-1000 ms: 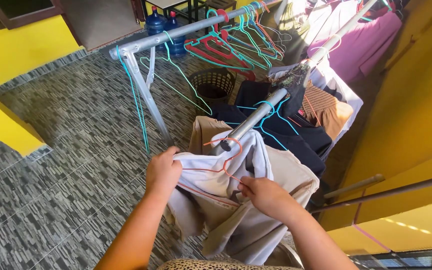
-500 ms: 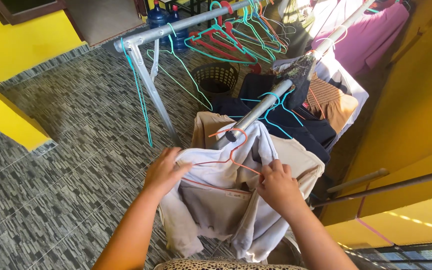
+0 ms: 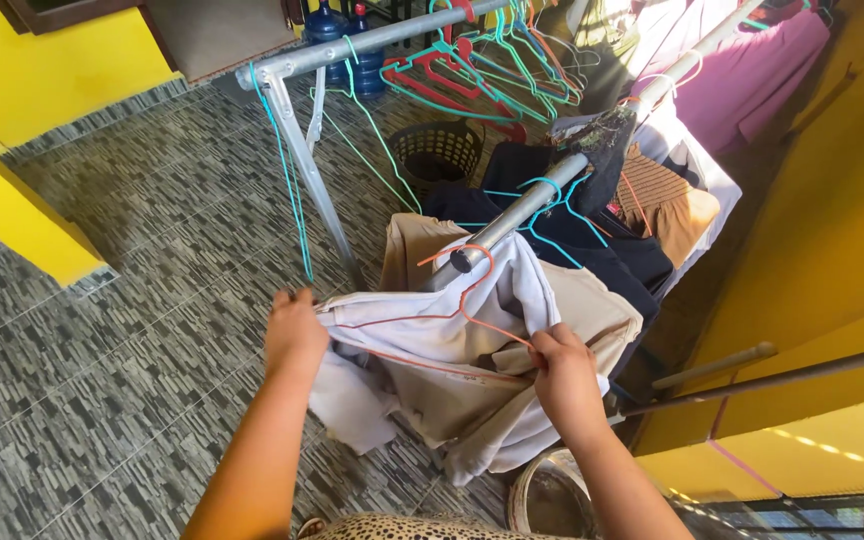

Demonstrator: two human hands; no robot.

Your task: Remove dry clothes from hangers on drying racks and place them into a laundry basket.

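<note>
2 bare forearms without sleeves, and what looks like a leopard-print garment at the waist.

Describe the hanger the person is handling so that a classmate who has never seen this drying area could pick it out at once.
Start at the slanted grey metal rail that runs toward the camera, loaded with dark and tan clothes. On its near end hooks a thin orange wire hanger, carrying a pale garment stretched between the left hand and right hand. The other hangers on this rail are teal.

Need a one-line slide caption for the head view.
Both hands, left hand and right hand, spread a white garment on an orange hanger.
</note>
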